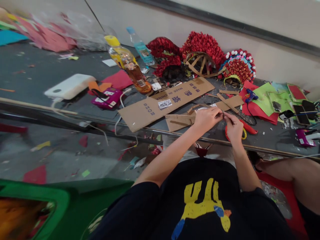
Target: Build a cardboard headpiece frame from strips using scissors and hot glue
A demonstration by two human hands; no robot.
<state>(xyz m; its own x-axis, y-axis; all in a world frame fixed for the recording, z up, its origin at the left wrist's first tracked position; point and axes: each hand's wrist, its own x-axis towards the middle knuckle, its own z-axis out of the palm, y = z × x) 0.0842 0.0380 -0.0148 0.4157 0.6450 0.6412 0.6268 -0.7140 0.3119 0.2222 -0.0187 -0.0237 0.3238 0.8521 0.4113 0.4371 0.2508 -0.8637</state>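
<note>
My left hand (207,117) and my right hand (233,126) meet above the table's front edge, fingertips pinched together. Whatever small dark piece sits between them is too small to make out. Beside my left hand lie a curved cardboard strip (193,107) and a cut cardboard piece (177,122). Under my right hand is a red and yellow handled tool (249,128), partly hidden. Behind my hands, a long printed cardboard piece (166,104) lies flat, with narrower cardboard strips (228,102) to its right.
A yellow-capped bottle (130,66), a blue-capped bottle (143,50) and red ruffled headpieces (202,46) stand at the back. A white power bank (70,86) with a cable and a purple device (107,98) lie left. Coloured paper (262,100) lies right, near another person's leg (280,170).
</note>
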